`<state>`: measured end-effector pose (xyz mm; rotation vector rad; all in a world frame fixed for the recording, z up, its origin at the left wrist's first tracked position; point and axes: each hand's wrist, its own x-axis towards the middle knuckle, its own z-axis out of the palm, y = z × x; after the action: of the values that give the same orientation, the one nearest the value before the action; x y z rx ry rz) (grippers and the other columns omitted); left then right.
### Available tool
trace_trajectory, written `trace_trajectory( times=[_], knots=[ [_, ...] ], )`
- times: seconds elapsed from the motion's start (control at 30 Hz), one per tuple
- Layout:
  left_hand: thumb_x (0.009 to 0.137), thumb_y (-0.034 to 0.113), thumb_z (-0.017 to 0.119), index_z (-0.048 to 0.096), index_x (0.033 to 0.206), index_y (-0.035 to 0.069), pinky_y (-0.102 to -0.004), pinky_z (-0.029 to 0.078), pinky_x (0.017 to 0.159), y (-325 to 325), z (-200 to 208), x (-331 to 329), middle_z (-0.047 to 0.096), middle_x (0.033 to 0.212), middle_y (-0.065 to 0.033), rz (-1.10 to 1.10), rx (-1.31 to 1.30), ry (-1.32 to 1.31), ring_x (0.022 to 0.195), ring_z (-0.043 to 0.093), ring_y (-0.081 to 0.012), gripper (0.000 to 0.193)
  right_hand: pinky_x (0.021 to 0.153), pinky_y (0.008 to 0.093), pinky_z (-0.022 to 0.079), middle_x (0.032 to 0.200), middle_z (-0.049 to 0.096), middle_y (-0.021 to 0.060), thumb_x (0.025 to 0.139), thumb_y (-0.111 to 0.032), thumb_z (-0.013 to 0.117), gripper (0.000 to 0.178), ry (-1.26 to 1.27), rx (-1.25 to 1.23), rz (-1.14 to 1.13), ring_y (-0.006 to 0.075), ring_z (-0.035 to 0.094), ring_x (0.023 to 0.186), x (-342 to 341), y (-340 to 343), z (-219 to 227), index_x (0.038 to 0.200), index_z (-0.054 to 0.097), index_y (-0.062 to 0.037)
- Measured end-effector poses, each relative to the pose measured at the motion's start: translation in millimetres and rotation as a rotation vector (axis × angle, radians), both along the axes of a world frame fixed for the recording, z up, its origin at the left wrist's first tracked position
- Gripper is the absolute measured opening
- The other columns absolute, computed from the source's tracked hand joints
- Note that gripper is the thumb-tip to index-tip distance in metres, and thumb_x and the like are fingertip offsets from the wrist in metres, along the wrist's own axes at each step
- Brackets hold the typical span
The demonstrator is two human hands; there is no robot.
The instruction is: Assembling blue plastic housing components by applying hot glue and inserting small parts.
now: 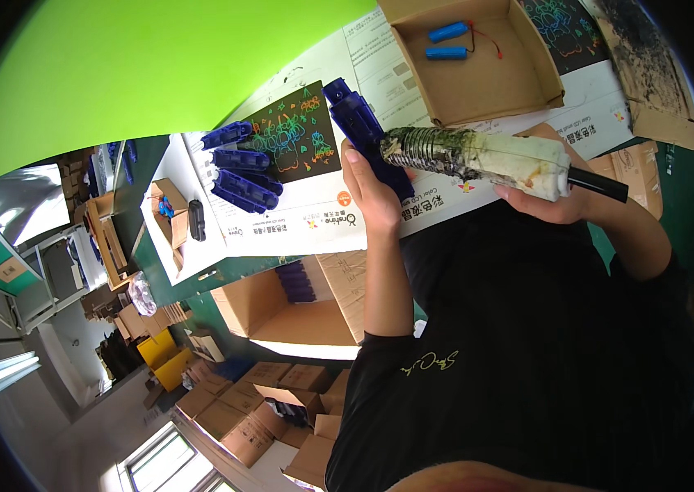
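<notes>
My left hand (374,190) is closed round the lower part of a long dark blue plastic shell (355,115), which stands tilted with its hollow inner side showing. My right hand (548,205) grips the rear of a grimy white, tube-shaped hand tool (486,156) from below. The tool has a ribbed, black-stained front and a black cord end at the back. Its front lies against or just before the shell's side; the tip is hidden. Several more blue shells (244,189) lie left of my left hand on the printed white sheet.
An open cardboard box (478,111) holds two blue battery packs (447,53) with thin wires. Printed white sheets (306,217) cover the bench. At left are a small carton (171,225) and a black piece (197,220). A larger box (306,324) with blue parts sits below the bench edge.
</notes>
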<state>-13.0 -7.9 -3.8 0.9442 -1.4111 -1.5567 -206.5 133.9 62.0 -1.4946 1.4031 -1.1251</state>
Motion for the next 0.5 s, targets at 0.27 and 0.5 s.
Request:
trace_trajectory(
  times=[0.27, 0.5],
  knots=[
    [0.101, 0.044, 0.022, 0.045, 0.117, -0.001, -0.0242, 0.045, 0.044, 0, -2, 3, 0.057, 0.070, -0.0098, -0.010, 0.012, -0.043, 0.048, 0.054, -0.0146, 0.053, 0.076, 0.0316, 0.049, 0.097, 0.065, 0.0139, 0.077, -0.019, 0.072, 0.040, 0.089, 0.015, -0.087, 0.0224, 0.063, 0.086, -3, 0, -2, 0.108, 0.059, 0.0016],
    [0.100, 0.047, 0.023, 0.044, 0.117, 0.001, -0.0252, 0.045, 0.043, 0, -2, 3, 0.056, 0.070, -0.0102, 0.004, 0.015, -0.062, 0.048, 0.054, -0.0153, 0.054, 0.080, 0.0323, 0.048, 0.101, 0.063, 0.0146, 0.074, -0.022, 0.077, 0.053, -0.031, 0.052, -0.213, 0.0219, 0.063, 0.090, -5, -1, -23, 0.115, 0.053, 0.0025]
  ],
)
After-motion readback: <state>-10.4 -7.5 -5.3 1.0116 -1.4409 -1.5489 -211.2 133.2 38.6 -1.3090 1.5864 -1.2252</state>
